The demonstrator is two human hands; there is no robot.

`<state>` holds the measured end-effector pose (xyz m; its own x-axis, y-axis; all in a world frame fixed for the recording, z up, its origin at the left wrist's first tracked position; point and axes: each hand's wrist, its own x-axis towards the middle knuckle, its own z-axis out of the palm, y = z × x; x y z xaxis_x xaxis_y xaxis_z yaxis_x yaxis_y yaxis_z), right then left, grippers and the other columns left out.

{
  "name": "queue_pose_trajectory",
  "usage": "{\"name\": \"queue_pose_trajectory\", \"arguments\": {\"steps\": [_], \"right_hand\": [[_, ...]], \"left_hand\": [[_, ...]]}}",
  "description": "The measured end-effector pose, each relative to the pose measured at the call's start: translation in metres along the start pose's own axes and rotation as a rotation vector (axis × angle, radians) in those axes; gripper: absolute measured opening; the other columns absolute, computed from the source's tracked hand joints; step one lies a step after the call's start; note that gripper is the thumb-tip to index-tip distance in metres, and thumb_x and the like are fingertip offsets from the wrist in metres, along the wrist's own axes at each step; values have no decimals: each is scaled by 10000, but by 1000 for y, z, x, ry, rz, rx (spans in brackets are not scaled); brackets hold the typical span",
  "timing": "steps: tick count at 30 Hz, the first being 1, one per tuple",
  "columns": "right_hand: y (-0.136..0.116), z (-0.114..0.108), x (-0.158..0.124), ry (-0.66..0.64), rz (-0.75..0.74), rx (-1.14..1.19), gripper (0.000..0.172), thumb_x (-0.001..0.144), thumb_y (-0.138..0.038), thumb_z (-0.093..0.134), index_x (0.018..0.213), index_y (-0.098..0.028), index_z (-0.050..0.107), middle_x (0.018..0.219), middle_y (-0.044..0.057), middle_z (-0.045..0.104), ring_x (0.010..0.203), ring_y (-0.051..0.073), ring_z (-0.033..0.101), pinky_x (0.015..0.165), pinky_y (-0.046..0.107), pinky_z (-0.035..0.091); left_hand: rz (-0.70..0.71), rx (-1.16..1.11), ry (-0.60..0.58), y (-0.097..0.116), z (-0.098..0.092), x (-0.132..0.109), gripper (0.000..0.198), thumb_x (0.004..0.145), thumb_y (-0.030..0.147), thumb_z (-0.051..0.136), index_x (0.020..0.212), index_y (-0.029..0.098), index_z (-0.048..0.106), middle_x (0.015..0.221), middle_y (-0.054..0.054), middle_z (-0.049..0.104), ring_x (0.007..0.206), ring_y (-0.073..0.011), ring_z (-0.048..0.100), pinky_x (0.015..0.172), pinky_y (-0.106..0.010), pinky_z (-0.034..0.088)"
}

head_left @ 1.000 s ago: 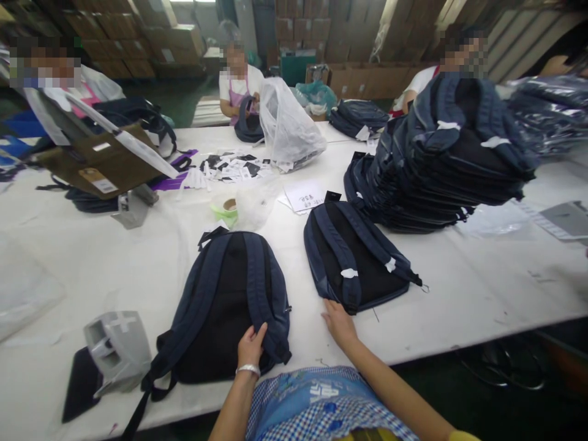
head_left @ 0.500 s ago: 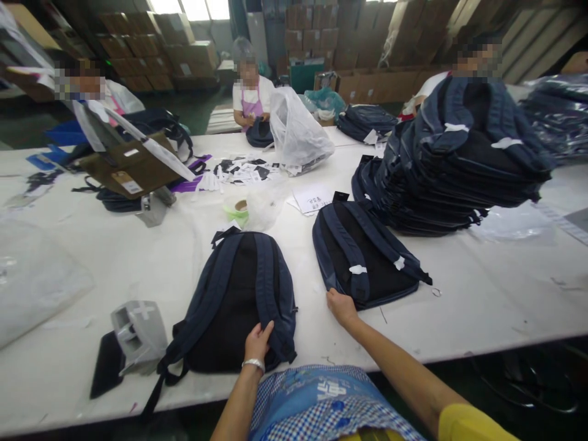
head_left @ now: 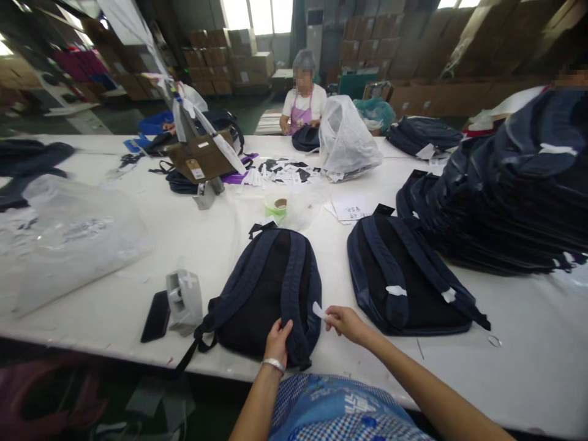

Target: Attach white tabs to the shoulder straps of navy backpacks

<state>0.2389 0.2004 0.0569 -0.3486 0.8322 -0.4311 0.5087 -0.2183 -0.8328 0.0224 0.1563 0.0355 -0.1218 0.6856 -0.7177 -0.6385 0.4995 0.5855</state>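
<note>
Near backpack: it (head_left: pixel 252 312) lies on the white table (head_left: pixel 528 373) in front of me, strap side up, its lower end toward me. Both my hands are at it.
Left hand: I have it (head_left: pixel 277 344) at the bottom of the right strap (head_left: pixel 294 269), thumb against the fabric; from here I can't make out whether the fingers close underneath.
Right hand: it (head_left: pixel 342 322) pinches a white slip (head_left: pixel 318 310) between the fingertips, just beside the pack's right edge.
White slip: its free end points to the strap and reaches the side of the pack; whether it touches, I can't say.
Second backpack: it (head_left: pixel 427 300) lies well to the right of the slip, strap side up too, with a white band (head_left: pixel 395 291) around one strap and another on its neighbor.
Step in hand: I judge I'm bringing the slip to the right strap, since neither strap of the near pack shows a band.
Next move: to my mind it calls for the left hand to steady the strap while the right lays the slip across it flat; a crooked or creased start looks like the main risk.
Left side: a gray dispenser (head_left: pixel 184 303) stands beside a dark phone (head_left: pixel 156 316), both apart from the pack.
</note>
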Motion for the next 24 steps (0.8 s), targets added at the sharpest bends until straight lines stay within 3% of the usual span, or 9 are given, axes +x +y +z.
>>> {"name": "queue_pose_trajectory", "arguments": {"steps": [4, 8, 15, 20, 24], "right_hand": [[-11, 8, 19, -172, 10, 32, 258, 734, -385, 603, 663, -159, 704, 567, 10, 661, 392, 84, 439, 400, 195, 310], [-25, 22, 42, -255, -15, 70, 203, 664, -352, 665, 631, -163, 730, 472, -33, 581, 411, 79, 414, 420, 190, 296], [-41, 48, 66, -321, -12, 205, 171, 655, -287, 610, 665, -153, 715, 553, -24, 615, 460, 78, 445, 458, 187, 342], [-38, 48, 74, -386, 17, 222, 131, 629, -205, 556, 620, -143, 672, 542, -30, 589, 446, 54, 407, 441, 167, 311], [-34, 44, 79, -422, 47, 209, 98, 617, -166, 549, 609, -139, 643, 522, -42, 572, 423, 40, 395, 413, 153, 290]], "left_hand": [[29, -28, 19, 2, 1, -7, 249, 711, 187, 772, 904, 112, 635, 849, -117, 737, 778, -221, 719, 787, -336, 583], [58, -44, 35, 3, 7, -14, 291, 701, 208, 782, 941, 116, 646, 842, -113, 738, 783, -228, 719, 779, -334, 587], [58, -64, 89, -9, 11, -9, 262, 680, 183, 794, 898, 123, 660, 829, -119, 739, 776, -242, 720, 776, -350, 591], [82, -94, 166, -20, 7, 0, 267, 654, 205, 818, 822, 135, 622, 753, -100, 735, 714, -220, 720, 751, -341, 592], [107, -77, 114, -21, 5, 1, 392, 608, 252, 848, 922, 116, 657, 851, -126, 742, 767, -229, 719, 745, -333, 590]]}}
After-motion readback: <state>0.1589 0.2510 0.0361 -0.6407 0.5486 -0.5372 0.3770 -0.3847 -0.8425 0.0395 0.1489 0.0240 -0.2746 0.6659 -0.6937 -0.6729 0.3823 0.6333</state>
